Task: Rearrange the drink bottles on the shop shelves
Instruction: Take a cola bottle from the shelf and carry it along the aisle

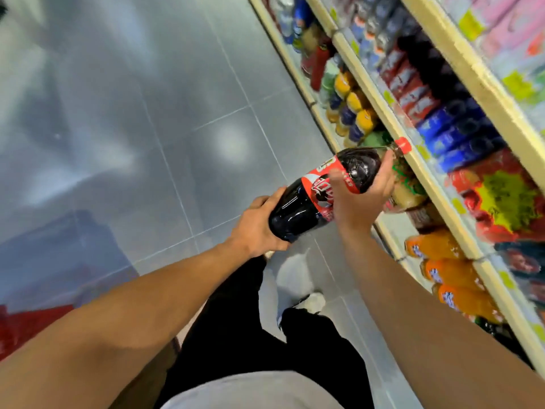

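A large dark cola bottle with a red label and red cap (330, 187) lies tilted in mid-air at the centre of the frame, cap pointing toward the upper right and almost at the cream-coloured edge of the shop shelves (392, 119). The left hand (256, 225) cups the bottle's base, fingers wrapped round its lower end. The right hand (358, 196) holds the upper body near the label, thumb across the front and fingers curled behind the shoulder. Along the right side of the frame the shelves carry blurred rows of drinks; orange soda bottles (442, 261) lie on the lower shelf at the right, just below the held bottle. Grey floor tiles (147, 128) fill the left half.
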Tool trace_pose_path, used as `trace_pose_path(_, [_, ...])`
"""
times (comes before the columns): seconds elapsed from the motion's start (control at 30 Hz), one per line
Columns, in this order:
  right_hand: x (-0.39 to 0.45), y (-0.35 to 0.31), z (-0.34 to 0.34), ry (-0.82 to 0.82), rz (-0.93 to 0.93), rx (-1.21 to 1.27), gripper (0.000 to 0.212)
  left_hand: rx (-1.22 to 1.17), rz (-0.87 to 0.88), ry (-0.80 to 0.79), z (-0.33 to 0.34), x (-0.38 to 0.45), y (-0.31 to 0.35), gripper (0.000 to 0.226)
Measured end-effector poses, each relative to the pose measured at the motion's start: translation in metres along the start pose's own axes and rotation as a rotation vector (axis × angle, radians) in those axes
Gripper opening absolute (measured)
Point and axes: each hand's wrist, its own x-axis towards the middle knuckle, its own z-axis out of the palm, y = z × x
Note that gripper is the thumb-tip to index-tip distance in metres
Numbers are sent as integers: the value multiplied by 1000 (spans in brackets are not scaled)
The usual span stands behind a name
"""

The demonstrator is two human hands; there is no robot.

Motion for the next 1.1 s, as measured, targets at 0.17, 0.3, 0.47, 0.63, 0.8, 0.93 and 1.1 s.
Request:
trace_pose_path(0.17, [-9, -62, 73, -78, -90, 55, 90, -42, -57, 89, -72, -1, -26, 120])
trace_pose_path(0.3, [-5, -104, 149, -186, -80, 62, 91, -48, -110, 166, -141, 20, -58, 118])
trace_pose_path(0.47, [9, -170, 247, -221, -73, 50, 92, -53, -120, 222, -238, 57, -91, 121])
trace_pose_path(0.63, [45, -232, 338, -291, -98, 62, 91, -46, -156, 275, -325, 114, -113, 123])
trace_pose_path(0.8, [116, -286, 436, -345, -131, 75, 91, -52, -173, 333, -405, 208, -129, 122])
trace_pose_path(0.93, [193, -327, 519, -399, -134, 99, 91, -45, -217, 353, -471, 300, -134, 122])
trace_pose_path(1.1, [285, -397, 604, -477, -178, 113, 90, -80, -252, 378, -557, 405, -124, 122])
